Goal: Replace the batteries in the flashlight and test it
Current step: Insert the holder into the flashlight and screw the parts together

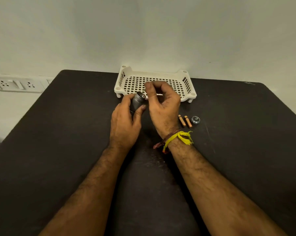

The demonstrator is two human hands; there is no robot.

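Dark worktop point(58, 150) against pale wall point(143, 31); white basket point(186, 77) at far edge. Flashlight point(138, 101) gripped in left hand point(125, 123); right hand point(162, 104) curled just beside its open end, contents unclear.

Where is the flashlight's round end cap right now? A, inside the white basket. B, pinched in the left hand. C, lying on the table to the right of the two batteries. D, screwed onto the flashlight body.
C: the end cap lies on the table just right of the two batteries, while the left hand holds the open flashlight body.
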